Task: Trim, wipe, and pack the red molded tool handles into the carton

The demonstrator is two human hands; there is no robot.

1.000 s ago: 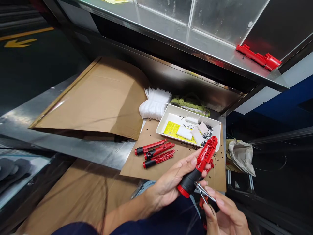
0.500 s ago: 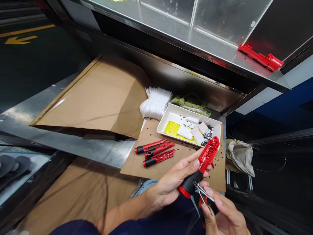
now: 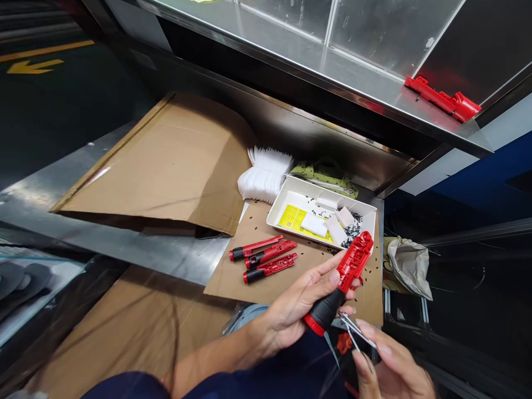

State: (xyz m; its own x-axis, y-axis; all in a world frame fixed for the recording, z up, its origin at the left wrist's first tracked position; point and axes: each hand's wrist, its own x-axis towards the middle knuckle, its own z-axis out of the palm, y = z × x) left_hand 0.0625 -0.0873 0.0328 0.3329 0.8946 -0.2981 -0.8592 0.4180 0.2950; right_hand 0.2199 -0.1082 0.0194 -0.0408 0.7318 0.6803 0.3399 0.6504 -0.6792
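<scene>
Head view: parts bench, one worker, two bare hands. Left hand [image 3: 297, 305] — closed around a red-and-black handle [image 3: 348, 272], thumb along the near side, red end raised toward the tray, black end low and tilted toward the lap. Right hand [image 3: 390, 363] — fingers pinched on a small metal tool [image 3: 358, 331] with two slim arms, tip just beside the handle's black part; contact impossible to tell. Below the tool, partly hidden: a red piece [image 3: 344, 342].

On the cardboard sheet [image 3: 233, 281]: three similar handles [image 3: 272, 253], lying side by side, left of the left hand. Behind the held handle: one white tray [image 3: 300, 195], containing pale blocks [image 3: 315, 225], a yellow label [image 3: 290, 215] and many small black bits [image 3: 353, 228], with more bits scattered on the cardboard outside. Near the tray's left end: a white bundle [image 3: 265, 176]. Behind the tray: green patterned cloth [image 3: 325, 180]. Farther left: a large cardboard box [image 3: 162, 166] on the metal table [image 3: 166, 256]. Upper right, on the metal shelf [image 3: 332, 69]: a red shell [image 3: 443, 100].
</scene>
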